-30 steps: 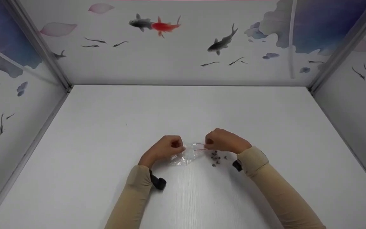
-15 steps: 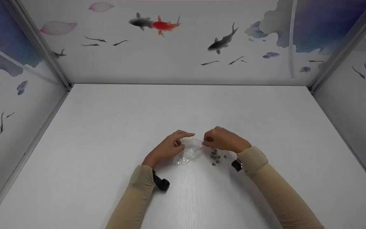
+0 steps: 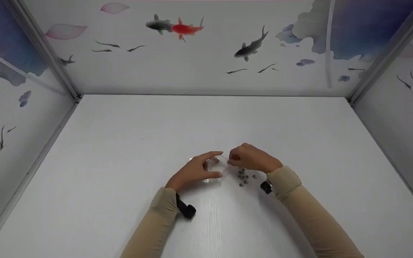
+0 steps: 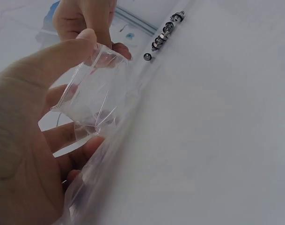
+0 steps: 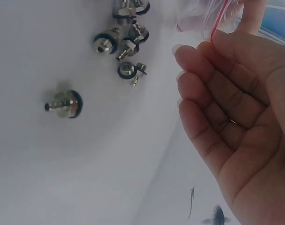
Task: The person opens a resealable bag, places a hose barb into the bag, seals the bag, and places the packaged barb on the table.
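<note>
A clear plastic zip bag (image 4: 102, 89) with a red line at its mouth is between the two hands. My right hand (image 3: 255, 157) pinches the bag's mouth edge between thumb and index finger; its other fingers are bent and hold nothing in the right wrist view. My left hand (image 3: 195, 169) is around the bag, thumb and index finger spread well apart, the thumb along the near side by the mouth and the other fingers behind the film. Several small metal barbed fittings (image 3: 242, 175) with black rings lie just under the right hand. One fitting (image 5: 65, 104) lies apart from the cluster.
A white tabletop (image 3: 206, 122) stretches around the hands. Upright panels printed with fish (image 3: 249, 48) and petals enclose its back and sides. Each wrist carries a small black camera (image 3: 188, 211).
My left hand has released its pinch on the bag, spread its thumb and index finger, and moved right toward the mouth. The right hand stays nearly still, holding the edge. The fittings have not moved.
</note>
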`<state>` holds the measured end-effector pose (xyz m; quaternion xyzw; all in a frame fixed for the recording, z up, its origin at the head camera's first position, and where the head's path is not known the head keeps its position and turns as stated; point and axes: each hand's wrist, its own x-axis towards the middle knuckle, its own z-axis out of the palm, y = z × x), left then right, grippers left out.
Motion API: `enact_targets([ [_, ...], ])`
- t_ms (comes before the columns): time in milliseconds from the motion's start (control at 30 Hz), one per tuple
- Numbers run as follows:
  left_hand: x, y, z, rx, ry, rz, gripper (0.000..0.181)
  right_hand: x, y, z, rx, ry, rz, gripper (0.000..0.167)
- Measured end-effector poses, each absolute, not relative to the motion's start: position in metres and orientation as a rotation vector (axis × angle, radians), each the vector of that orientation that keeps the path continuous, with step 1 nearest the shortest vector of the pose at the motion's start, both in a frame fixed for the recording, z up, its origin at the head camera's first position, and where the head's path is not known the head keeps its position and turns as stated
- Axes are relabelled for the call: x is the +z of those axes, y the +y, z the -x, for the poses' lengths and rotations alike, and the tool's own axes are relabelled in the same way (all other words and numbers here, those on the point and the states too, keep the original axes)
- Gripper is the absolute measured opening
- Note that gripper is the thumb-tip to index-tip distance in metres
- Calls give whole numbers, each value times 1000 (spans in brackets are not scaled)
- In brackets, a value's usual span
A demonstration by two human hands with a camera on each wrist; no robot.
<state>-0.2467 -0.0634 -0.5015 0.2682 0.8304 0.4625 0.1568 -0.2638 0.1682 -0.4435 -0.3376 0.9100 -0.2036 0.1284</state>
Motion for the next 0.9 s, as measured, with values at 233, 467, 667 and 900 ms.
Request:
enact_targets([
  [233, -508, -62, 247, 1377, 2403, -752, 69, -443, 174, 265, -653, 2619, 1012, 13],
  [467, -511, -62, 248, 1389, 2421, -797, 67, -440, 181, 266, -632, 2624, 1037, 15],
  [667, -510, -62, 248, 1384, 2434, -809, 69, -444, 189, 266, -605, 2653, 995, 17],
  [900, -511, -62, 247, 1377, 2440, -788, 69, -452, 199, 265, -598, 2668, 933, 15],
])
